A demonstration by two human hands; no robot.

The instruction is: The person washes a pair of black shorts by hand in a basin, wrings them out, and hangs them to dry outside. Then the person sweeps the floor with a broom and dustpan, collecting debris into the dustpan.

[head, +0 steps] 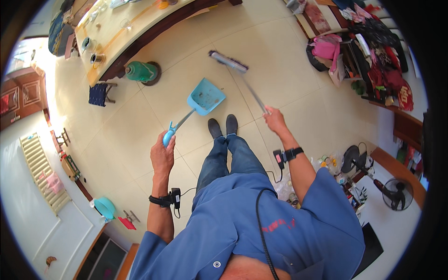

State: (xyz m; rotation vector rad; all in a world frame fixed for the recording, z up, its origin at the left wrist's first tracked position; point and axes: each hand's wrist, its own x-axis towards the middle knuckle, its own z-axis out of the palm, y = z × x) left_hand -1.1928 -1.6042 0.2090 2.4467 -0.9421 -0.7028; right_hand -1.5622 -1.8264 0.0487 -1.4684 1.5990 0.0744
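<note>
My left hand (162, 152) is closed round the blue grip of a long-handled dustpan (207, 96). The dustpan's light blue scoop, with some dark debris in it, lies ahead of my shoes, its mouth facing up and to the right in the picture. In my right hand (275, 120) is the metal handle of a broom (228, 62). The broom's head, with dark bristles, is beyond the scoop and apart from it. A small dark speck (222, 88) is on the tiled floor by the scoop's edge.
A long table (115, 38) with cups curves across the upper left. Beside it stand a green vessel (141, 71) on a dark round base and a folding stool (98, 94). Clothes and bags (388, 63) are piled at right. Bagged items and fans (398, 194) stand at lower right.
</note>
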